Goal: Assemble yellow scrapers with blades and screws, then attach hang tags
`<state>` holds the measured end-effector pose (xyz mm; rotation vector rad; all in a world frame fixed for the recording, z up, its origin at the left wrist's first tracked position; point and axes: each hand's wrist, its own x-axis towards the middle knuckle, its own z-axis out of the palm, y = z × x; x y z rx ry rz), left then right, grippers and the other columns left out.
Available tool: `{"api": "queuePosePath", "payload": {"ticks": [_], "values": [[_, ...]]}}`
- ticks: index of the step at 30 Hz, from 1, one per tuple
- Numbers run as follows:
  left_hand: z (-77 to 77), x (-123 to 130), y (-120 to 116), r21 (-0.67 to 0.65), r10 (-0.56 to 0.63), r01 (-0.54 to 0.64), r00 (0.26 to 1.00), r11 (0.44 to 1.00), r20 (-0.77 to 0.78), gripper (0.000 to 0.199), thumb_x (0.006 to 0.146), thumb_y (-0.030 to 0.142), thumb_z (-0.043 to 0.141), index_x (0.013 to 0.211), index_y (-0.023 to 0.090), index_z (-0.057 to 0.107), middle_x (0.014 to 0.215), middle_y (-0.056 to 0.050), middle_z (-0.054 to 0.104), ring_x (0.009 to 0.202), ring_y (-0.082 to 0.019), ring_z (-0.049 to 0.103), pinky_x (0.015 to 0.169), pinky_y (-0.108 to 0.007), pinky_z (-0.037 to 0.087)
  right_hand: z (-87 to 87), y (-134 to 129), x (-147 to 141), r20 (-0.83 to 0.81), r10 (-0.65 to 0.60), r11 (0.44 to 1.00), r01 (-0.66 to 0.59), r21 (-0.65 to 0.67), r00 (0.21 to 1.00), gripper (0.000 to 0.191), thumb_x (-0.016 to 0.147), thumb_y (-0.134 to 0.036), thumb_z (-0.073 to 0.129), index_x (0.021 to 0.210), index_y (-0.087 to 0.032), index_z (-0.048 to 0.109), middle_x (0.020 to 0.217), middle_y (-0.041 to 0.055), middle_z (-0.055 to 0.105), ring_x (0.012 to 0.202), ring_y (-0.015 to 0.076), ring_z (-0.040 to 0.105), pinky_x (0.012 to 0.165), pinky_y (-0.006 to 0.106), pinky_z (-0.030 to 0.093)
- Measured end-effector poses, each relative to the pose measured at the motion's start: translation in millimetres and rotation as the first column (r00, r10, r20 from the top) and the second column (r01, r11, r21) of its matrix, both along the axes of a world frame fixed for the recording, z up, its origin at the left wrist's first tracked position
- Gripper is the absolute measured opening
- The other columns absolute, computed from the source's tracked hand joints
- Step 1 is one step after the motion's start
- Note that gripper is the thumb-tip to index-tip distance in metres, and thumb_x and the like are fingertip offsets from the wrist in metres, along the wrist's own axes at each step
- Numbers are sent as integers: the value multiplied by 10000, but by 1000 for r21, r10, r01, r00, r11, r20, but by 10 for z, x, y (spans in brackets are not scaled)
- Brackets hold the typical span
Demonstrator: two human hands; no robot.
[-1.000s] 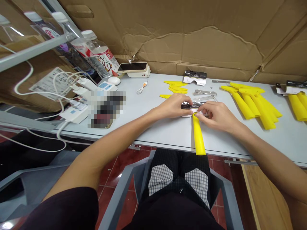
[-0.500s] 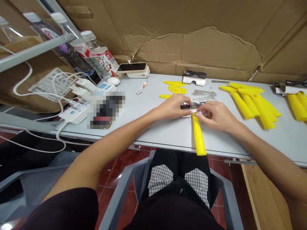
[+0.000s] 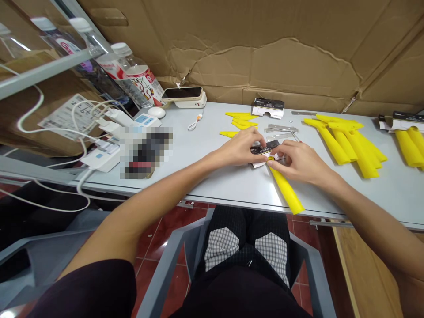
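Note:
My left hand (image 3: 240, 148) is closed on the left end of a black-and-white printed card sleeve (image 3: 260, 150), thumb below and fingers on top. My right hand (image 3: 300, 161) is closed at the sleeve's right side, with its thumb and fingertips at the upper end of a yellow plastic handle (image 3: 287, 191). That handle slants down to the right, its wide end close to the table's front edge. Between the fingertips, the end of the handle meets the sleeve; the exact fit there is partly hidden.
Behind my hands lie small yellow pieces (image 3: 244, 118), thin metal blades (image 3: 281, 128) and another card sleeve (image 3: 268, 108). Several yellow handles (image 3: 346, 141) are piled to the right, and carded ones (image 3: 410, 145) lie beyond. A power strip (image 3: 101, 157), cables and bottles (image 3: 142, 81) occupy the left.
The lower end of the yellow handle has swung to the right. The card sleeve has tilted, its right end rising. Both hands stay in nearly the same place.

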<state>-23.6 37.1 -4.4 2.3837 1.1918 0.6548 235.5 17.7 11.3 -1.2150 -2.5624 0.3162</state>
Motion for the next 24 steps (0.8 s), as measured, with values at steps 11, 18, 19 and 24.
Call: {"api": "queuePosePath", "payload": {"ticks": [11,18,19,24], "values": [[2,-17,48,-74,-95,97,995,993,31,284,900,425,931,1052,197,854,1192,-107,755,1009,-249,690,948,-410,539,10,-353,-57,190,-77,994,90,-59,979,465,1021,-368,601,1424,-174,731,1026,133,819,866,330,751,732,423,483],[30,-24,54,-118,-155,155,988,981,5,204,900,273,873,1072,169,839,1022,-70,791,767,-162,688,836,-360,542,29,-634,184,327,-58,998,61,3,943,512,1052,-263,508,1507,-212,738,1151,144,809,803,302,753,649,405,457],[43,-19,48,-120,-156,155,988,981,2,208,902,285,872,1072,170,839,986,-63,795,762,-165,694,837,-360,543,14,-680,221,341,-64,998,59,26,938,535,1064,-267,498,1546,-230,727,1141,139,800,784,299,746,632,401,446],[78,-2,33,-128,-131,127,991,984,-19,236,884,317,873,1065,169,846,982,-62,825,775,-173,708,851,-367,539,-114,-847,466,310,-70,993,37,112,948,502,1131,-304,477,1544,-287,761,1097,132,774,711,253,708,595,369,421]]}}
